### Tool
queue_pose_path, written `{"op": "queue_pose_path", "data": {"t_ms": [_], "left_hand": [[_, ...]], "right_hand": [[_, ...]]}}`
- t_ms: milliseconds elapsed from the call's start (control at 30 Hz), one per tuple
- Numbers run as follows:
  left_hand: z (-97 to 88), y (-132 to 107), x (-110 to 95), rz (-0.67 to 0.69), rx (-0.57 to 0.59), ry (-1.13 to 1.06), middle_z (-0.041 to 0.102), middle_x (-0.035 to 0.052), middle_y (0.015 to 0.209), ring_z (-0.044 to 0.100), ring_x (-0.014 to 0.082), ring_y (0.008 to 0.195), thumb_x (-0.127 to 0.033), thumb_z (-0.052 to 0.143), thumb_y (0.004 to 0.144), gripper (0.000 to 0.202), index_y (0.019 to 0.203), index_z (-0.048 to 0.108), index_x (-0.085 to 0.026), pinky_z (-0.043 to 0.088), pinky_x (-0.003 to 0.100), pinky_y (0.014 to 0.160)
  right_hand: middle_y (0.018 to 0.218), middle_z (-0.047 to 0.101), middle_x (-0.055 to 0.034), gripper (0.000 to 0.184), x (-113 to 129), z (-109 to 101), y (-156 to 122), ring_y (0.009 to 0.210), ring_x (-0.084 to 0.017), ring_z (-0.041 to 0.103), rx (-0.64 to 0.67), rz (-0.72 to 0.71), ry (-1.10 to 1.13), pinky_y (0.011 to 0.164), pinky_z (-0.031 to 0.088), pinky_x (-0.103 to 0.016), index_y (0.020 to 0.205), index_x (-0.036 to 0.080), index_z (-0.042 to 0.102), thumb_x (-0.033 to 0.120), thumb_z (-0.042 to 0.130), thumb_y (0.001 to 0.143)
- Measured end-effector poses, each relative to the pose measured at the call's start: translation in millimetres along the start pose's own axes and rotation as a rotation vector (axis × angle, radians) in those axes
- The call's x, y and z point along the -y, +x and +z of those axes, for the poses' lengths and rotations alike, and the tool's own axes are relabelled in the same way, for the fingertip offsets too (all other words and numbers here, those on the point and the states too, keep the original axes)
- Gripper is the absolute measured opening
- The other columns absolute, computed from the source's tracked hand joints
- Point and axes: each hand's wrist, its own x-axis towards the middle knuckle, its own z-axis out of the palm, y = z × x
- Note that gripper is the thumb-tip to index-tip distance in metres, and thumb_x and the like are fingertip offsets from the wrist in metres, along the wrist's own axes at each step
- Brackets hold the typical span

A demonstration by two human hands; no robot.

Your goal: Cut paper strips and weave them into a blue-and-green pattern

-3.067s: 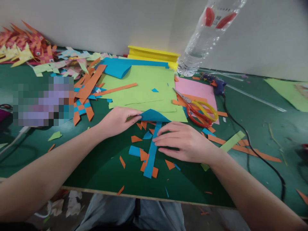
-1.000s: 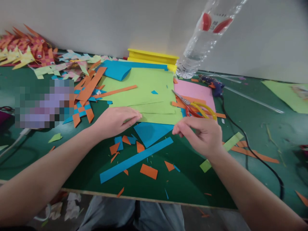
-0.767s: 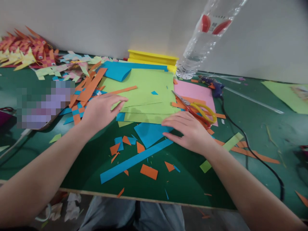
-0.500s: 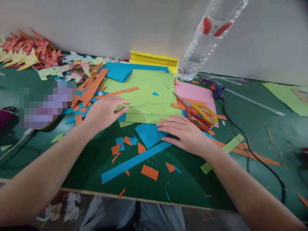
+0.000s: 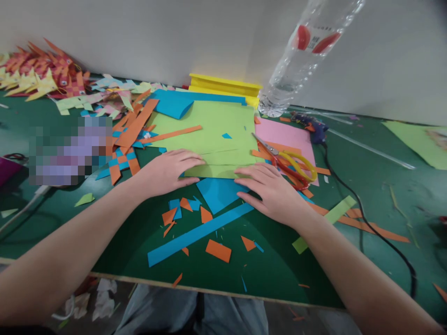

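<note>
The left hand (image 5: pixel 167 172) and right hand (image 5: pixel 270 190) are resting, fingers (image 5: pixel 248 173) loosely parted, at seemingly uncut green sheets (image 5: pixel 209 118), a blue strip (image 5: pixel 195 235) lying already cut nearby.

The left arm (image 5: pixel 73 249) and the right arm (image 5: pixel 359 265), both bare, slant inward from the lower corners, their 2 wrists nearly straight. The left hand (image 5: pixel 169 171) is back up, fingers (image 5: pixel 190 160) close together and lightly bent, pointing right, with the thumb (image 5: pixel 188 181) apart from them on the near side. The right hand (image 5: pixel 268 191) faces it, back up, fingers loosely spread, thumb apart. The 2 hands are near each other.
</note>
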Motion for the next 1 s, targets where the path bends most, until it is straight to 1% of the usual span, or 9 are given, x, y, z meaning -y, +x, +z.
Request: {"op": "queue_pose_path", "data": {"t_ms": [200, 367, 467, 600, 700, 767, 800, 900, 1000], "left_hand": [[-0.4, 0.5, -2.2, 0.026, -0.046, -0.01, 0.063, 0.0127, 0.135, 0.056, 0.0265, 0.127, -0.048, 0.044, 0.102, 0.046, 0.131, 0.061, -0.016, 0.044, 0.043, 0.108], [-2.7, 0.4, -5.6, -0.003, -0.108, 0.016, 0.066, 0.0123, 0.132, 0.06, 0.0272, 0.125, -0.043, 0.04, 0.104, 0.044, 0.129, 0.063, -0.016, 0.047, 0.044, 0.106], [-1.5, -1.6, -4.8, -0.059, -0.196, 0.028, 0.072, 0.0097, 0.124, 0.066, 0.0252, 0.118, -0.036, 0.034, 0.106, 0.042, 0.124, 0.068, -0.018, 0.053, 0.04, 0.097], [2.2, -4.1, -1.8, -0.103, -0.297, 0.049, 0.077, 0.0097, 0.111, 0.074, 0.0232, 0.097, -0.035, 0.031, 0.106, 0.046, 0.122, 0.071, -0.017, 0.058, 0.034, 0.08], [4.1, -3.9, -0.2, -0.116, -0.335, 0.089, 0.078, 0.0099, 0.106, 0.075, 0.0238, 0.092, -0.036, 0.032, 0.106, 0.046, 0.12, 0.071, -0.015, 0.057, 0.032, 0.073], [4.4, -3.4, -0.1, -0.117, -0.326, 0.114, 0.078, 0.01, 0.106, 0.076, 0.0243, 0.091, -0.033, 0.033, 0.106, 0.045, 0.121, 0.071, -0.015, 0.056, 0.032, 0.071], [4.3, -3.1, -0.3, -0.117, -0.318, 0.124, 0.078, 0.0099, 0.106, 0.076, 0.0243, 0.089, -0.032, 0.034, 0.105, 0.044, 0.122, 0.071, -0.015, 0.056, 0.032, 0.069], [3.7, -2.6, -1.8, -0.102, -0.315, 0.144, 0.078, 0.0093, 0.108, 0.075, 0.0246, 0.088, -0.03, 0.036, 0.104, 0.042, 0.122, 0.071, -0.016, 0.055, 0.032, 0.068], [2.9, -2.4, -3.5, -0.11, -0.32, 0.155, 0.078, 0.0083, 0.104, 0.075, 0.0233, 0.084, -0.03, 0.037, 0.103, 0.041, 0.12, 0.072, -0.018, 0.052, 0.03, 0.064]], "right_hand": [[0.13, 0.067, -0.0158, 0.036, -1.1, 3.8, -1.0, 0.12, -0.03, 0.062, -0.011, 0.042, -0.074, 0.108, 0.044, -0.055, 0.122, 0.011, 0.064, 0.034, 0.051, 0.099], [0.14, 0.061, -0.0162, 0.044, 0.4, 4.8, -1.8, 0.129, -0.031, 0.057, -0.034, 0.119, -0.083, 0.116, 0.034, -0.06, 0.136, 0.012, 0.054, 0.038, 0.048, 0.1], [0.146, 0.056, -0.0166, 0.047, 1.3, 5.8, -1.7, 0.134, -0.031, 0.053, -0.018, 0.133, -0.085, 0.118, 0.031, -0.06, 0.14, 0.013, 0.05, 0.038, 0.047, 0.1], [0.153, 0.048, -0.0179, 0.051, 2.3, 3.8, -1.0, 0.141, -0.033, 0.045, -0.048, 0.121, -0.087, 0.12, 0.027, -0.062, 0.144, 0.014, 0.045, 0.035, 0.051, 0.098], [0.145, 0.057, -0.0153, 0.043, 3.8, -2.7, -0.8, 0.135, -0.034, 0.051, -0.255, 0.044, -0.107, 0.116, 0.035, -0.061, 0.134, 0.019, 0.054, 0.027, 0.06, 0.093], [0.128, 0.069, -0.0112, 0.031, 5.5, -7.4, -0.7, 0.12, -0.029, 0.063, -0.382, -0.054, -0.081, 0.107, 0.047, -0.054, 0.119, 0.022, 0.062, 0.02, 0.065, 0.088], [0.119, 0.073, -0.0096, 0.026, 6.6, -9.0, -0.5, 0.112, -0.026, 0.067, -0.397, -0.112, -0.044, 0.1, 0.053, -0.048, 0.113, 0.022, 0.064, 0.017, 0.065, 0.087], [0.114, 0.076, -0.0099, 0.02, 10.0, -9.4, 0.5, 0.103, -0.021, 0.071, -0.291, -0.218, 0.066, 0.091, 0.06, -0.039, 0.109, 0.017, 0.066, 0.016, 0.062, 0.09], [0.125, 0.072, -0.0123, 0.028, 11.5, -5.2, 1.4, 0.115, -0.023, 0.069, -0.121, -0.206, 0.079, 0.097, 0.059, -0.04, 0.12, 0.011, 0.065, 0.025, 0.057, 0.096]]}}
